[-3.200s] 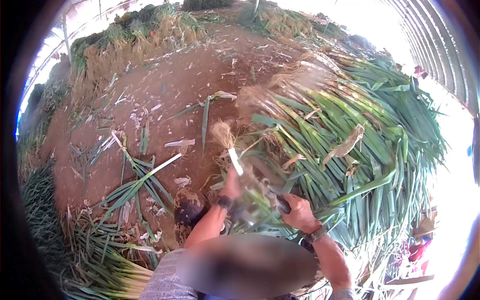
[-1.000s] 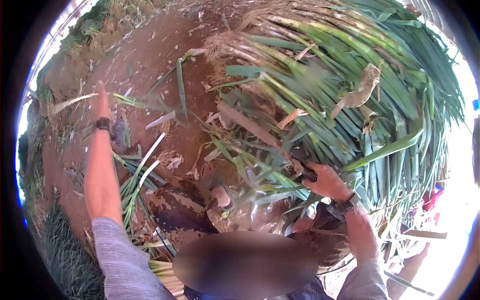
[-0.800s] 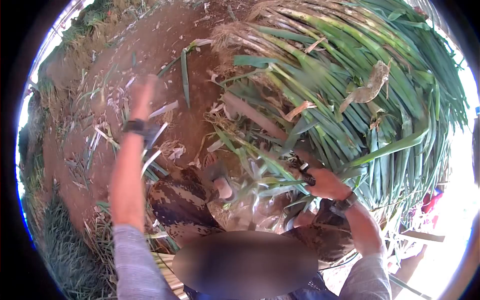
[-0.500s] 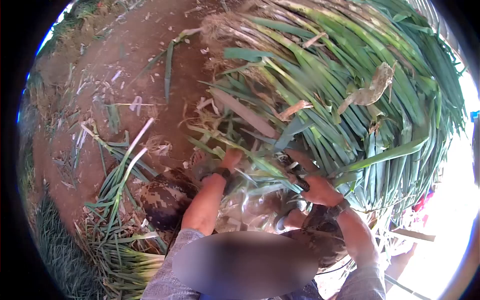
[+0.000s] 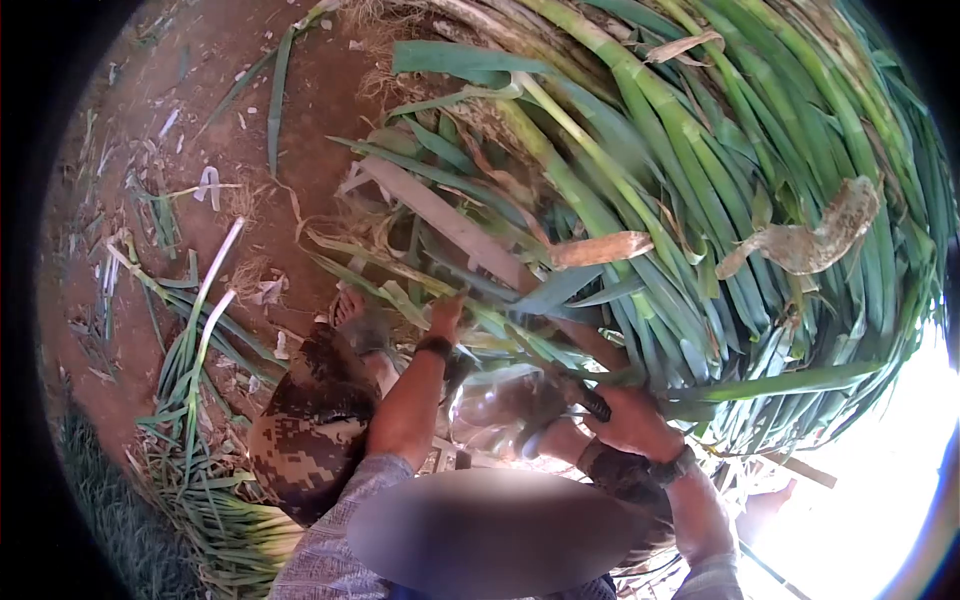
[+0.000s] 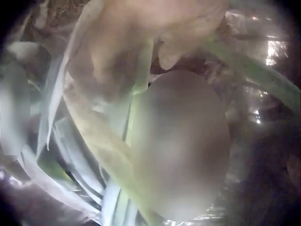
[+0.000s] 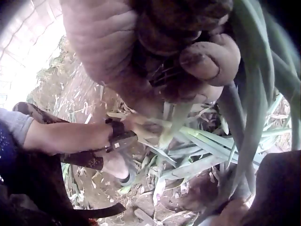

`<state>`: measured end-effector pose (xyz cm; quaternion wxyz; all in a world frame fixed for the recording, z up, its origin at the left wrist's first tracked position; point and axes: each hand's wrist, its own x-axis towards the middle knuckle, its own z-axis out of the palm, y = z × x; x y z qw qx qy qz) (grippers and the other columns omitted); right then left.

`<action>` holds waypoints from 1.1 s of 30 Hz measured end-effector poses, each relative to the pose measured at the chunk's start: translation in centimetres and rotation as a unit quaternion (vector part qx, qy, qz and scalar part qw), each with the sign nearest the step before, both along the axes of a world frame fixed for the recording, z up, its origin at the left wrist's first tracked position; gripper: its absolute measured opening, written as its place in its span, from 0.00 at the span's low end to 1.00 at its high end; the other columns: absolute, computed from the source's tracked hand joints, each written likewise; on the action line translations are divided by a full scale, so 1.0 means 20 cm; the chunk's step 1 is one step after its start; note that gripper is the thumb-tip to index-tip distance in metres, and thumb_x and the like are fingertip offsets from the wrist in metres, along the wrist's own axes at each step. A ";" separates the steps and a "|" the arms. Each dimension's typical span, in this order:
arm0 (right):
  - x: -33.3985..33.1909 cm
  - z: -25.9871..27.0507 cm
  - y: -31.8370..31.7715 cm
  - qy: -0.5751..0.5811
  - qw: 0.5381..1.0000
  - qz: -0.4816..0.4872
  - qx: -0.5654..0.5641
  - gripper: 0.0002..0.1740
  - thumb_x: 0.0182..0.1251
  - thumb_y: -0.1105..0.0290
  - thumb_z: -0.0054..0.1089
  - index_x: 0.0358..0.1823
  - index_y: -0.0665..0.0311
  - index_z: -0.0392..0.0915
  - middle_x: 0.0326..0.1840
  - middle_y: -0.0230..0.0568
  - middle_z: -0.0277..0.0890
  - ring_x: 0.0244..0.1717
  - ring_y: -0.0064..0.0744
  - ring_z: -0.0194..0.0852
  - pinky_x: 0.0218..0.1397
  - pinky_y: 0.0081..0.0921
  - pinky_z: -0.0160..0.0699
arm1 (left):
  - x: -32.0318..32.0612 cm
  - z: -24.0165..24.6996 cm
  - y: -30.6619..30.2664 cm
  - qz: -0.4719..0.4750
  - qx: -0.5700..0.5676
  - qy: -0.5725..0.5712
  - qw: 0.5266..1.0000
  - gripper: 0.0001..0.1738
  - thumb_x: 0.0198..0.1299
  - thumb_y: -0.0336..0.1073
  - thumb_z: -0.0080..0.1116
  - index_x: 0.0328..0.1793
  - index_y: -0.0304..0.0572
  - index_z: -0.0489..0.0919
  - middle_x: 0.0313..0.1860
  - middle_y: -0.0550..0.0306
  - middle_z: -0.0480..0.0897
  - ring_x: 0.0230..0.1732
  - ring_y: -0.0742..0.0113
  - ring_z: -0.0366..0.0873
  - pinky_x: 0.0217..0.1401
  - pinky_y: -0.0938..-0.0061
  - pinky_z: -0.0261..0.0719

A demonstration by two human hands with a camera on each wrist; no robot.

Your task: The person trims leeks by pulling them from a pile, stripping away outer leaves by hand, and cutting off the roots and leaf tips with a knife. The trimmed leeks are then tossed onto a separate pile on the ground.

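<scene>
Black handle (image 5: pixel 597 403) gripped in right hand (image 5: pixel 634 420); left hand (image 5: pixel 446 320) at a green stalk (image 5: pixel 400 271), too blurry for me to tell if it's grasping.

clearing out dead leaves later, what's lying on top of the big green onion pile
On the pile, dry brown leaves show: a large curled leaf, a smaller leaf left of it, and another higher up. Anything inside or underneath is covered by the stalks.

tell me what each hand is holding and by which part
The right hand holds a dark-handled tool by its handle. The left hand seems to grip a green onion partway along; exact spot unclear.
</scene>
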<state>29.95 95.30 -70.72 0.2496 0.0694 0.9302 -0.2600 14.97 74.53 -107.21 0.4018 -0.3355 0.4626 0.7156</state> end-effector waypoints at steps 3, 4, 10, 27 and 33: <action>-0.04 0.04 -0.01 -0.049 0.999 -0.013 -0.005 0.18 0.57 0.60 0.68 0.40 0.66 0.79 0.29 0.53 0.80 0.34 0.56 0.81 0.38 0.44 0.78 | 0.13 -0.38 0.04 0.010 -0.081 0.177 0.981 0.18 0.70 0.47 0.55 0.61 0.51 0.74 0.45 0.59 0.80 0.40 0.59 0.81 0.42 0.58 0.83; -0.05 0.05 -0.02 -0.030 1.000 0.002 -0.007 0.18 0.57 0.59 0.67 0.41 0.66 0.79 0.29 0.53 0.79 0.34 0.56 0.81 0.39 0.45 0.78 | 0.16 -0.49 0.04 0.043 -0.136 0.384 0.912 0.20 0.70 0.51 0.54 0.61 0.50 0.75 0.44 0.59 0.80 0.40 0.59 0.80 0.43 0.58 0.83; -0.06 0.04 -0.08 -0.034 0.999 0.006 -0.031 0.18 0.58 0.60 0.66 0.43 0.66 0.77 0.30 0.55 0.79 0.37 0.57 0.81 0.40 0.45 0.78 | -0.18 0.62 -0.13 0.152 0.076 0.092 0.981 0.30 0.72 0.62 0.45 0.60 0.45 0.77 0.47 0.57 0.79 0.43 0.63 0.78 0.46 0.62 0.80; -0.06 0.23 -0.38 0.228 0.970 0.061 0.065 0.18 0.55 0.63 0.66 0.45 0.61 0.74 0.37 0.51 0.81 0.40 0.59 0.80 0.42 0.51 0.77 | -0.26 1.73 -0.48 0.136 0.107 0.274 0.946 0.26 0.60 0.60 0.65 0.52 0.51 0.76 0.45 0.59 0.78 0.47 0.60 0.77 0.46 0.54 0.78; -0.04 0.22 -0.36 0.282 0.957 0.055 0.026 0.18 0.52 0.65 0.63 0.45 0.60 0.77 0.36 0.50 0.81 0.41 0.58 0.80 0.44 0.50 0.79 | -0.37 1.78 -0.51 0.047 0.136 0.332 0.932 0.26 0.61 0.60 0.64 0.51 0.48 0.76 0.43 0.55 0.79 0.43 0.57 0.79 0.43 0.50 0.81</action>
